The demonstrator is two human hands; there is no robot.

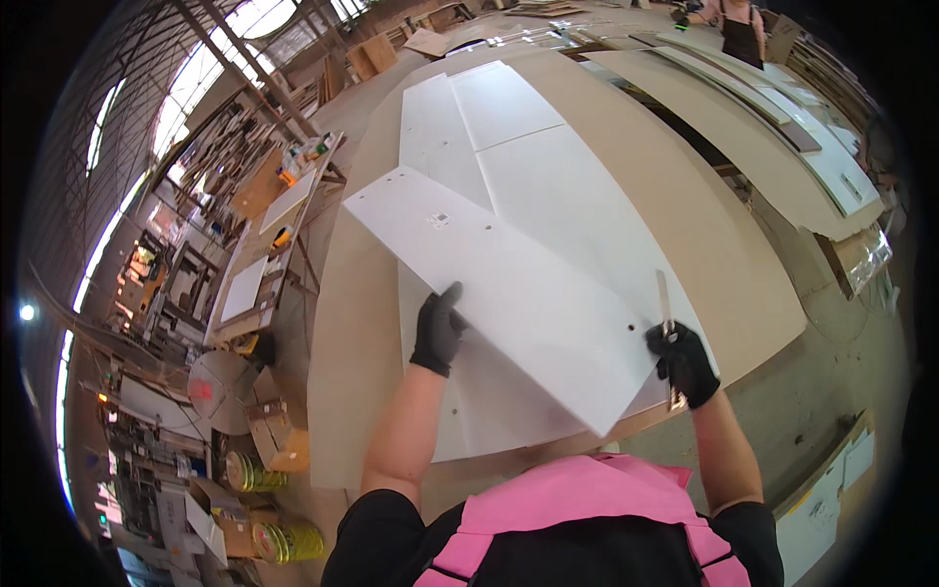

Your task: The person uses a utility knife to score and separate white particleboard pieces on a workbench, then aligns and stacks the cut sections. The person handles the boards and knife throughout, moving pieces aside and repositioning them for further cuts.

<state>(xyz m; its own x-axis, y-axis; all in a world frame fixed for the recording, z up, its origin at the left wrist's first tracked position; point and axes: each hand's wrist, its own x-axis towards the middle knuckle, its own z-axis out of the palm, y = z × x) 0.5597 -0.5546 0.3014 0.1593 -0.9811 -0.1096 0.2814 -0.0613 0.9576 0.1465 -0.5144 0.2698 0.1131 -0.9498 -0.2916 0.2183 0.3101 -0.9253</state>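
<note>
A white rectangular panel [538, 298] with several small dark holes and a printed label lies at a slant, tilted over other large white panels [577, 186]. My left hand [437, 331], in a black glove, grips its left long edge with the thumb on top. My right hand [682, 362], also gloved, is closed round a slim knife-like tool [663, 296] with a long flat metal blade pointing away from me. That hand is beside the panel's right end, close to one hole; whether it touches the panel I cannot tell.
Brown board [724, 235] lies beneath the white panels. To the right stands another stack of boards [753, 137], with a person [740, 34] behind it. At left are a side bench [245, 291], cardboard boxes [277, 430] and yellow-green buckets [289, 541].
</note>
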